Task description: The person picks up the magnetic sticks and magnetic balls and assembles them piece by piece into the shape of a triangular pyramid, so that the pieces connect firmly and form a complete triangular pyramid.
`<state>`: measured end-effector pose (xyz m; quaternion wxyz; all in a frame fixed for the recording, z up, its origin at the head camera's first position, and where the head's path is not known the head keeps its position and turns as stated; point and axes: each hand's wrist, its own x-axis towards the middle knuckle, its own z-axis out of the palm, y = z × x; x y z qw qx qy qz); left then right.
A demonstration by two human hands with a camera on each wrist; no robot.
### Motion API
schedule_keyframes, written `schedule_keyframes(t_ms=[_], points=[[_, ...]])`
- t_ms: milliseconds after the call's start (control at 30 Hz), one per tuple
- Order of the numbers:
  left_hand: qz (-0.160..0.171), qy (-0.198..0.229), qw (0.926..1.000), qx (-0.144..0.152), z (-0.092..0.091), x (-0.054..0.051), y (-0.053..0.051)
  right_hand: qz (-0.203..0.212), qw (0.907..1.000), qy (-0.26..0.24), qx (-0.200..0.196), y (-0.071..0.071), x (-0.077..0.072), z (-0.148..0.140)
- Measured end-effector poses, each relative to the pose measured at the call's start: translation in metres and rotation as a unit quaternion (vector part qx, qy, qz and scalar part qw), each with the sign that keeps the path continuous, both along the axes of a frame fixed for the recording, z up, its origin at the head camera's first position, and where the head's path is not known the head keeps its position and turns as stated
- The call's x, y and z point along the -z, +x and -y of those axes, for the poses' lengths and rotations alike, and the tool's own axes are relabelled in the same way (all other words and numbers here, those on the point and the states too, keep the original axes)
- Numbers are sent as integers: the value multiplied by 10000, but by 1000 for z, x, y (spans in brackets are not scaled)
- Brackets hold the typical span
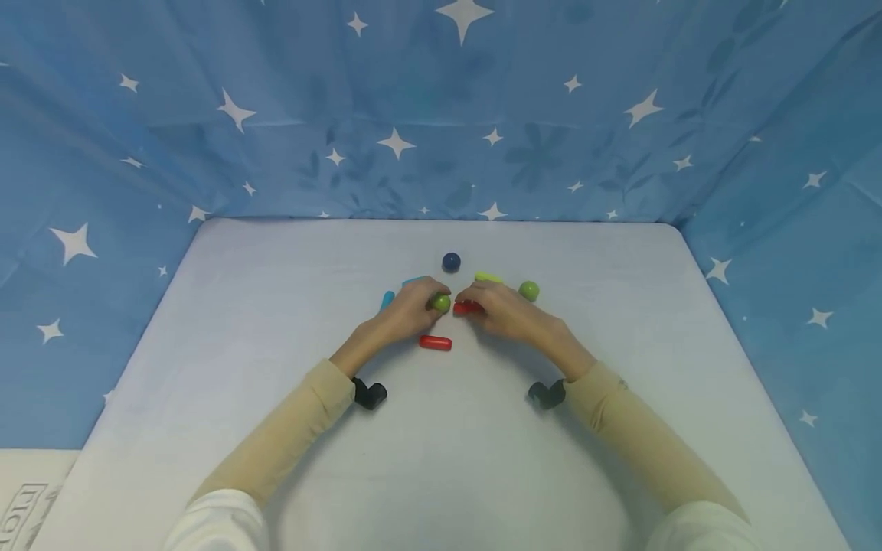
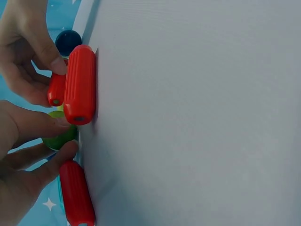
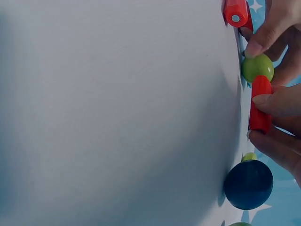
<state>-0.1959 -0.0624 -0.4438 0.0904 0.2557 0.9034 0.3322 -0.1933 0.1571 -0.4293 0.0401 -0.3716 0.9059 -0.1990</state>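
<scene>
Showing only in wrist views is one red stick (image 2: pixel 77 195).

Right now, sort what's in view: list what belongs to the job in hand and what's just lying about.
Likely in the job, being held:
green ball, in the left hand
red stick, in the right hand

Lying about, though perhaps for later use:
other green ball
navy ball
yellow stick
blue sticks
loose red sticks
</scene>
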Motion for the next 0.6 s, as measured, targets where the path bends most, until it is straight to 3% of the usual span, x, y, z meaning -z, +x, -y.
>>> schedule_keyframes(t_ms=[333,600], points=[[-232,-245,9994,-26,8,-3,5,-61,10000,37,-69,-7,-1,8],[-71,-250,9997,-17,14,-7,8,-33,9996,72,-275,-12,-2,21]])
